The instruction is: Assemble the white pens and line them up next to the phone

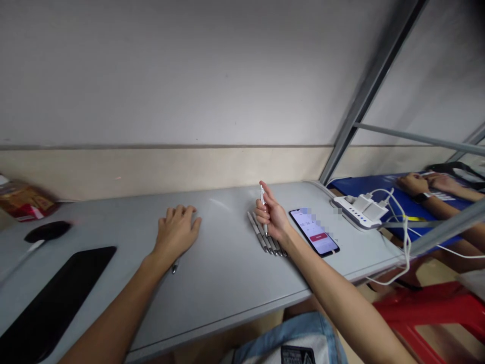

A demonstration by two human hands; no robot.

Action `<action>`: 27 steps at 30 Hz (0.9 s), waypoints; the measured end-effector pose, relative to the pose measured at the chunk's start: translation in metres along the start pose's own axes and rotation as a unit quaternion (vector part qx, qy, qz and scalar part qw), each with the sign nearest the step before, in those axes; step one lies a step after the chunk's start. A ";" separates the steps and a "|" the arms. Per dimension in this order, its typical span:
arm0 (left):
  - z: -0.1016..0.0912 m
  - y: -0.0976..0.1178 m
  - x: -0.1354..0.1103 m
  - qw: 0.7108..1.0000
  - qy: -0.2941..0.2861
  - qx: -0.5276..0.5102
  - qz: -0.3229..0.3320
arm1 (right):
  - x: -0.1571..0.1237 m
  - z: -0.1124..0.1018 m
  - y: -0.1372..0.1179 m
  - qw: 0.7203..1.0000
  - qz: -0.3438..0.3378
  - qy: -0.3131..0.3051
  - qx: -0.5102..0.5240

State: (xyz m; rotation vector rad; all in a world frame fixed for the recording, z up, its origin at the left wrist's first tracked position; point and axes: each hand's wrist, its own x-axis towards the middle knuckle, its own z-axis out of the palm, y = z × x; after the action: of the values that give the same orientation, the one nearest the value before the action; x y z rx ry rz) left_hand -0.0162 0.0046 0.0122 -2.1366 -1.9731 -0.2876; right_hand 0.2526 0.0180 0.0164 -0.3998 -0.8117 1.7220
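My right hand [272, 216] is closed around a white pen [262, 197], holding it upright with the tip down over a row of several grey pens [265, 240] lying side by side on the grey table [227, 273]. My left hand [177, 230] rests palm down on the table, fingers together and slightly curled. A pen tip [175, 266] pokes out from under its wrist. A phone [314, 232] with a lit screen lies just right of my right hand.
A black pad [53, 298] and a black mouse [47, 231] lie at the left, with a snack packet [25, 201] behind them. A white power strip [359, 208] with cables sits at the right edge. Another person's hands [428, 183] rest on a blue surface. Red stool [432, 308] below.
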 end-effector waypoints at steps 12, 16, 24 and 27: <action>0.004 -0.005 -0.001 0.997 -0.049 0.017 -0.053 | 0.001 0.001 0.002 0.999 -0.009 0.016 -0.038; 0.005 -0.007 0.000 0.997 -0.054 0.012 -0.055 | -0.002 0.009 0.007 0.993 0.035 -0.001 -0.110; 0.006 -0.006 -0.001 0.997 -0.057 0.016 -0.047 | -0.001 0.004 0.018 0.823 -0.084 0.019 -0.561; 0.006 -0.004 -0.002 0.997 -0.057 0.012 -0.046 | -0.001 -0.002 0.021 0.674 -0.113 0.036 -0.729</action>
State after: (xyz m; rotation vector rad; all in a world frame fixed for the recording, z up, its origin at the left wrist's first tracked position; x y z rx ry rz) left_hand -0.0200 0.0047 0.0060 -2.0948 -2.1297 -0.1599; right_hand 0.2392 0.0152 0.0004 -1.3257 -1.9804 0.4446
